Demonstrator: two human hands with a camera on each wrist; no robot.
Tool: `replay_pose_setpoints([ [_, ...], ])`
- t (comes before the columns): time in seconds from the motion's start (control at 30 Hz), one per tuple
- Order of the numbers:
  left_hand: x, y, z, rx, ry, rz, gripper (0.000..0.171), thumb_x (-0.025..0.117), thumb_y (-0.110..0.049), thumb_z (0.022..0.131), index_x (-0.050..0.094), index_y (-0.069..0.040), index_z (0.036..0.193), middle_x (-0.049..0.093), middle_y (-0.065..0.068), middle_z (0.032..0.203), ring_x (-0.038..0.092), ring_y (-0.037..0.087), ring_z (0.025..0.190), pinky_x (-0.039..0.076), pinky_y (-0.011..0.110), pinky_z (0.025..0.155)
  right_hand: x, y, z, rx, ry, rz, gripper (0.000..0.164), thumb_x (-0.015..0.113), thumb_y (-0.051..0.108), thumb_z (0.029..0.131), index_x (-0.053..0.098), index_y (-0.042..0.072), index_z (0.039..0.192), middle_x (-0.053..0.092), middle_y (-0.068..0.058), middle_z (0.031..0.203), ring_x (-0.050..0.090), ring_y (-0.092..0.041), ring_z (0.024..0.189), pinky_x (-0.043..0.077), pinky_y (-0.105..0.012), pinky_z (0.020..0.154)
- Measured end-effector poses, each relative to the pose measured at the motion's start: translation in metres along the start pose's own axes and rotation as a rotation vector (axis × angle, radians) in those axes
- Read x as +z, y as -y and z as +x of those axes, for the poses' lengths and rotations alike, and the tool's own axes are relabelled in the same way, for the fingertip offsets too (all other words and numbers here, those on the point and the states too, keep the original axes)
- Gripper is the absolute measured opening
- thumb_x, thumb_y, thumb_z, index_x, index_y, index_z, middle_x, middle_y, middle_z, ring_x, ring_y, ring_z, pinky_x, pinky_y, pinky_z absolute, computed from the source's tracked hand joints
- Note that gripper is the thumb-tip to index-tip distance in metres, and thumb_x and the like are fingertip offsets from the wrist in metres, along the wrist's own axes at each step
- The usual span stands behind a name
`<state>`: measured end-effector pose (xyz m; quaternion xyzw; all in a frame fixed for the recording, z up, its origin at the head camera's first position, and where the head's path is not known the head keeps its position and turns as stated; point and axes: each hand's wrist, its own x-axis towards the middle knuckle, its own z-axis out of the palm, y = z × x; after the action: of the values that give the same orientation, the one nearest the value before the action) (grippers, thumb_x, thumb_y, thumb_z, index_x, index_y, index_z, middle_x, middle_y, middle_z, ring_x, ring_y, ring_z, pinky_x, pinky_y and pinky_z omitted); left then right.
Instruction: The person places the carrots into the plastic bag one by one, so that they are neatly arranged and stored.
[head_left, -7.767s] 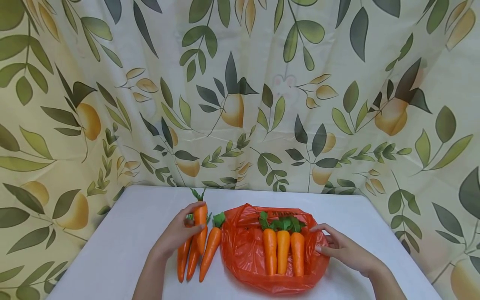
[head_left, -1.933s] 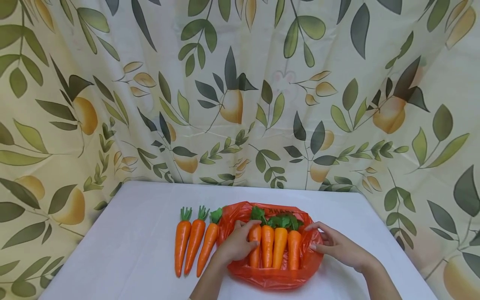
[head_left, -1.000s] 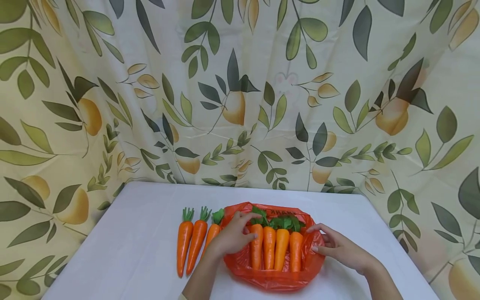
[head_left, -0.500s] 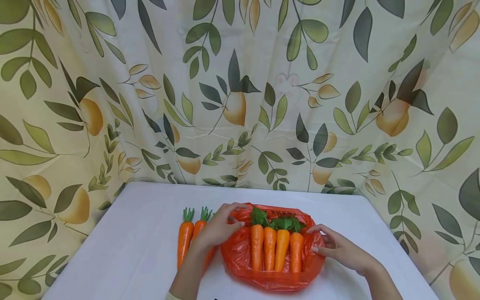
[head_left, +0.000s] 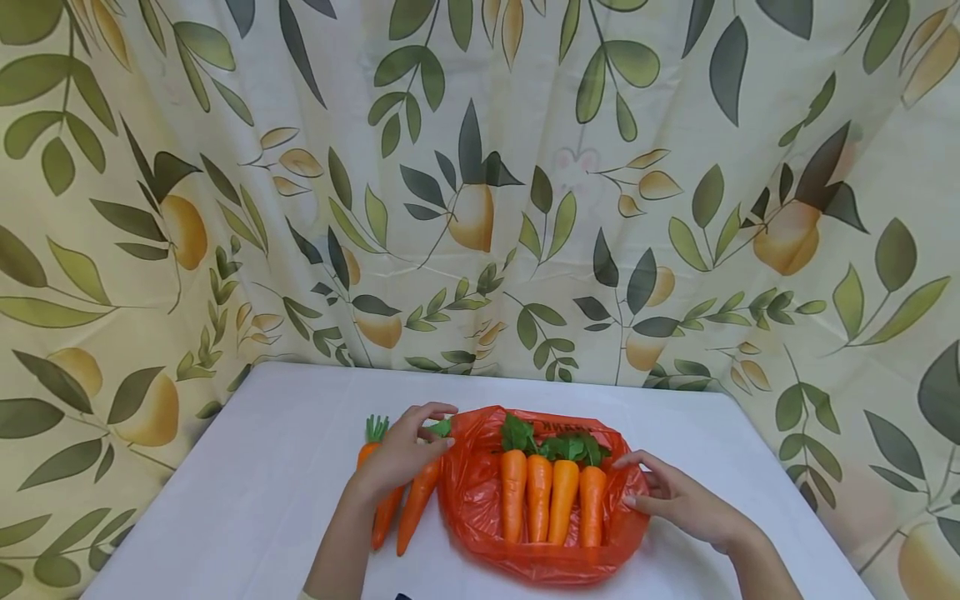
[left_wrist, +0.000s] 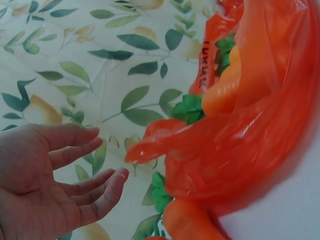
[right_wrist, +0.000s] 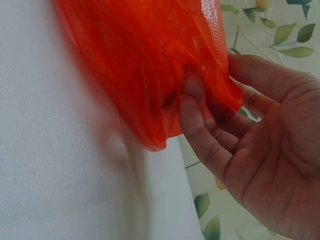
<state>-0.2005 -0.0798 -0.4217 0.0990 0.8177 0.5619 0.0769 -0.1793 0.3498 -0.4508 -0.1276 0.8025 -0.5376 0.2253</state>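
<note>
A red plastic bag [head_left: 480,517] lies mouth-up on the table with several carrots [head_left: 565,504] side by side in it, leafy tops toward the back. Left of the bag lie three loose carrots [head_left: 418,507], partly covered by my left hand [head_left: 405,450]. That hand hovers over their tops with relaxed fingers apart; the left wrist view shows nothing in its grasp and a loose carrot [left_wrist: 192,220] just beyond the fingertips. My right hand [head_left: 686,500] pinches the bag's right edge, with thumb and fingers on the red plastic [right_wrist: 150,65] in the right wrist view.
The white table [head_left: 285,467] ends at a patterned curtain [head_left: 480,208] behind and at the sides. A small dark object [head_left: 402,597] shows at the bottom edge of the head view, too cropped to identify.
My left hand carried a carrot from the left pile into the bag and let it go. It has since moved back left over the loose carrots. My right hand stays at the bag's edge.
</note>
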Motion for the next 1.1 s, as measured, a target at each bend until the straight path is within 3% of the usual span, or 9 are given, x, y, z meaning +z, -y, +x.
replay_pose_setpoints([
  [0.27, -0.026, 0.017, -0.007, -0.046, -0.068, 0.030, 0.038, 0.070, -0.014, 0.098, 0.065, -0.024, 0.135, 0.052, 0.009, 0.139, 0.059, 0.026, 0.107, 0.057, 0.049, 0.084, 0.001, 0.001, 0.000, 0.010, 0.001, -0.003, 0.046, 0.066, 0.018, 0.103, 0.047, 0.007, 0.143, 0.064, -0.019, 0.130, 0.066, -0.031, 0.108, 0.058, -0.042, 0.087],
  [0.6, -0.057, 0.042, -0.015, -0.088, -0.132, 0.013, 0.039, 0.066, -0.007, 0.099, 0.065, -0.018, 0.137, 0.053, 0.014, 0.141, 0.058, 0.029, 0.107, 0.059, 0.046, 0.082, 0.000, 0.000, 0.000, 0.014, -0.007, -0.015, 0.045, 0.065, 0.017, 0.103, 0.047, 0.007, 0.143, 0.064, -0.019, 0.130, 0.066, -0.033, 0.110, 0.058, -0.044, 0.088],
  [1.1, -0.082, 0.077, -0.020, -0.175, -0.165, 0.026, 0.041, 0.065, -0.009, 0.098, 0.063, -0.010, 0.139, 0.052, 0.023, 0.142, 0.064, 0.027, 0.099, 0.058, 0.047, 0.084, 0.000, -0.002, 0.000, 0.021, -0.013, -0.018, 0.048, 0.068, 0.015, 0.101, 0.047, 0.007, 0.143, 0.063, -0.019, 0.130, 0.065, -0.033, 0.109, 0.059, -0.043, 0.087],
])
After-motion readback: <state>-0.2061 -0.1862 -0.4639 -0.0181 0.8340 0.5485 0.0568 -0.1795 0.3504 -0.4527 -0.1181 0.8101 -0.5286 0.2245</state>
